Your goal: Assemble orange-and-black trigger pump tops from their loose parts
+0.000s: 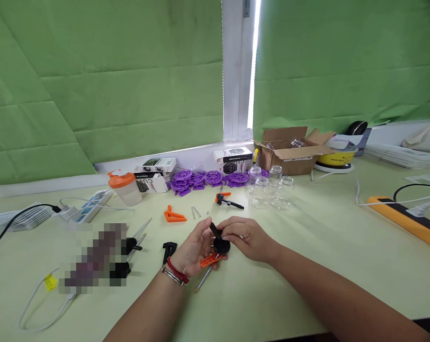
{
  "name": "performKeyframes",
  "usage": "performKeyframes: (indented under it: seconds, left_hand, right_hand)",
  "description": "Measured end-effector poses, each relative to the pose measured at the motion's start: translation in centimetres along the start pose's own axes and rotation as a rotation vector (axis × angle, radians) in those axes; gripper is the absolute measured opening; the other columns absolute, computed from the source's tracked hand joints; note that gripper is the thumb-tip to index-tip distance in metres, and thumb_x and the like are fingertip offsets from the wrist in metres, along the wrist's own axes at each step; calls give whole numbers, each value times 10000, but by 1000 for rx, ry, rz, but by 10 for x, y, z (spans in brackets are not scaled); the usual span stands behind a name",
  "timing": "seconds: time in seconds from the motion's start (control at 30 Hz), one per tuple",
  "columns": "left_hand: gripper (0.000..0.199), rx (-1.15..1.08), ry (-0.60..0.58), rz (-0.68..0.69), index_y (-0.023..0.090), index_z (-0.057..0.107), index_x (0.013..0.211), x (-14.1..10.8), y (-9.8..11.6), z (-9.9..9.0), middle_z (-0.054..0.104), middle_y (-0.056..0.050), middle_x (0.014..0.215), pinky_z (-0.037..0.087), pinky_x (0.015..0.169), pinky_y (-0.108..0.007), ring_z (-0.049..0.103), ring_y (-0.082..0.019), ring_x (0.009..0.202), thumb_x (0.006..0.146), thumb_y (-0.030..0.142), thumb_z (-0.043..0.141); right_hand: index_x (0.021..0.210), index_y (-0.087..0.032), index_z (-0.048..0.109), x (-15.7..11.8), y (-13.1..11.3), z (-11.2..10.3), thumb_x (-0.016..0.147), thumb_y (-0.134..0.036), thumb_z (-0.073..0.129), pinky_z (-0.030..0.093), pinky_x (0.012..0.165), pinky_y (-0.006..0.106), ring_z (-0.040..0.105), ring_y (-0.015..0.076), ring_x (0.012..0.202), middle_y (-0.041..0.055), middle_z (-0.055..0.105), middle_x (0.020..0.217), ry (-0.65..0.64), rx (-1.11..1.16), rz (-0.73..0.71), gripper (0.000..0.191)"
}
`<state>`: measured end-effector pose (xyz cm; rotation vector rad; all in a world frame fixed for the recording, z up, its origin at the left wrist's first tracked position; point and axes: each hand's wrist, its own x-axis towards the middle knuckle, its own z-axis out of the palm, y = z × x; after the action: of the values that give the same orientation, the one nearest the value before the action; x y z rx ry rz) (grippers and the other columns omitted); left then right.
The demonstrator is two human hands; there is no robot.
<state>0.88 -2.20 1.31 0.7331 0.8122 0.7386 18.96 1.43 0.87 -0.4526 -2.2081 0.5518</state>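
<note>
Near the middle of the table, my left hand (199,247) is wrapped around a black and orange assembly. It has a round black part (222,245), an orange ribbed piece (209,260) below it and a black bar (215,231) standing up at an angle. The fingertips of my right hand (246,236) pinch at the top of the round part, by the bar. A metal rod with a pale tip (203,280) shows just under the assembly. To the left lies a black bracket (169,250). Beyond my hands are an orange bracket (174,215), screws (196,212) and a black and orange piece (229,201).
Purple plastic rings (214,178) lie along the back, beside clear jars (260,192) and an open cardboard box (295,154). A shaker bottle (125,187) and a power strip (93,206) stand left. Two screwdrivers (131,246) lie nearer. At right is an orange power strip (407,221).
</note>
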Motion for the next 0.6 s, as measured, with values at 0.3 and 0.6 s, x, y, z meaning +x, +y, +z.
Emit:
performKeyframes:
  seconds: [0.3, 0.6]
  left_hand:
    - [749, 1, 44, -45, 138, 549, 905, -1, 4, 8, 547, -23, 636, 316, 339, -209, 584, -176, 512, 664, 811, 327]
    - [726, 4, 66, -51, 141, 545, 931, -2, 5, 9, 528, -8, 630, 318, 348, -209, 577, -174, 521, 670, 791, 357]
  right_hand:
    - [857, -196, 641, -3, 8, 8, 858, -127, 448, 497, 843, 306, 587, 160, 931, 68, 649, 1029, 0, -109, -97, 204]
    - [864, -186, 634, 2, 4, 2, 858, -101, 384, 498, 787, 334, 565, 179, 883, 83, 647, 1019, -86, -205, -183, 264]
